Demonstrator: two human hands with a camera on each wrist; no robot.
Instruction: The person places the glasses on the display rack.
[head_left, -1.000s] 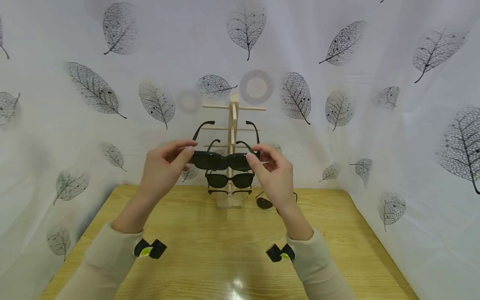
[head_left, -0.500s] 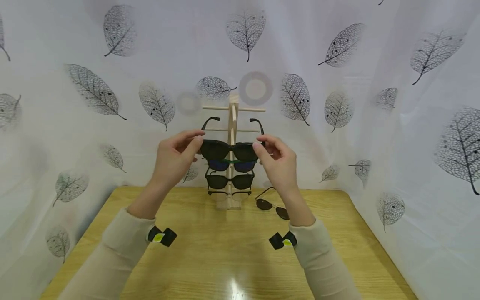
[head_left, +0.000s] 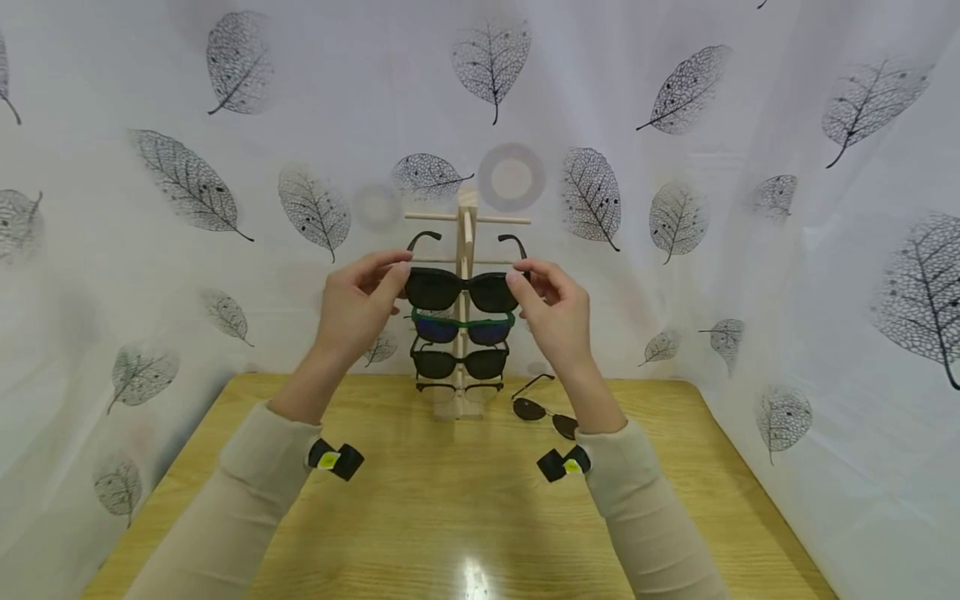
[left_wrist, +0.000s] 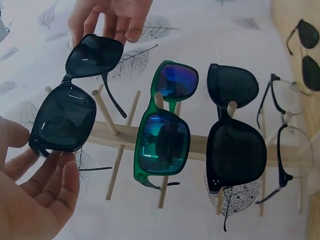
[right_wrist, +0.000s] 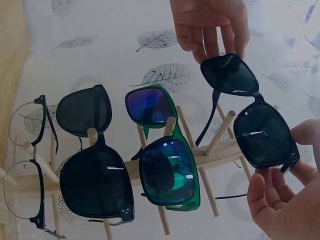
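Between both hands is a pair of black sunglasses [head_left: 463,291], temples pointing toward the wooden rack [head_left: 467,217]. The left hand [head_left: 358,304] pinches its left hinge end with thumb and fingers; the right hand [head_left: 553,312] pinches the right end. In the left wrist view the held sunglasses [left_wrist: 65,117] stand in front of the rack, near a free peg [left_wrist: 105,112]. Below them hang green-framed mirrored sunglasses [head_left: 463,327], another black pair of sunglasses [head_left: 459,362] and half-rim eyeglasses [head_left: 459,387]. Whether the held pair touches a peg I cannot tell.
Thin-framed dark sunglasses [head_left: 529,408] lie with temples unfolded on the wooden table [head_left: 420,500], right of the rack's base. A leaf-printed white curtain [head_left: 360,75] surrounds the table behind and at both sides. The rack's top crossbar [head_left: 504,220] sits above the hands.
Both hands have raised the black sunglasses slightly and carried them forward to the rack. The green-framed pair, earlier mostly hidden behind them, now shows below.
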